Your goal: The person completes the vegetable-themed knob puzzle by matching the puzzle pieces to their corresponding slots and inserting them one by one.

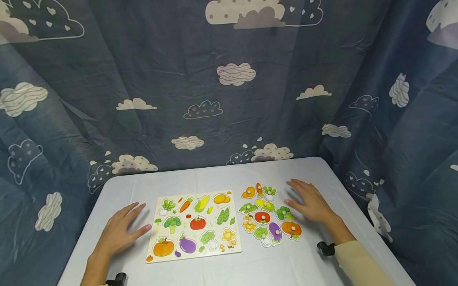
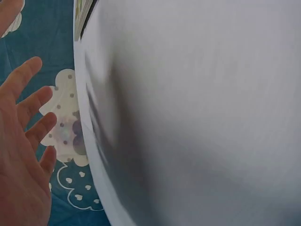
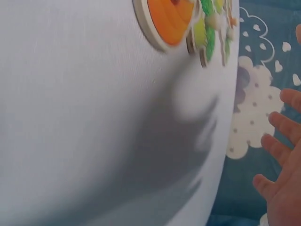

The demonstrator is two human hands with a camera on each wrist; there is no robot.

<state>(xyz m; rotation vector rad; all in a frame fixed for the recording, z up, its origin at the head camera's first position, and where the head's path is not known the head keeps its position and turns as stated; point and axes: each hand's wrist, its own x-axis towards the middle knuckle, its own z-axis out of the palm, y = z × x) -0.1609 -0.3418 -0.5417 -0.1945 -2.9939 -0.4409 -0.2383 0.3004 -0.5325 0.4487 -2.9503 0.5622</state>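
Observation:
A white puzzle board (image 1: 182,234) printed with vegetables lies flat on the table. Just off its left edge is my left hand (image 1: 119,230), fingers spread and holding nothing. To the board's right, loose knobbed vegetable pieces sit in a cluster, among them a pumpkin (image 1: 291,229), an eggplant (image 1: 274,231), a tomato (image 1: 262,217) and a broccoli (image 1: 284,213). My right hand (image 1: 311,200) hovers at the cluster's right side, empty, its thumb toward the broccoli. In the right wrist view the pumpkin piece (image 3: 171,21) shows at the top, with the spread fingers (image 3: 287,122) apart from it.
The table (image 1: 214,274) has a white cover. A dark blue curtain (image 1: 171,79) with cloud prints hangs behind and along both sides. Black wrist mounts (image 1: 326,249) sit on both wrists. More loose pieces, such as corn (image 1: 264,205) and mushrooms (image 1: 249,224), lie beside the board.

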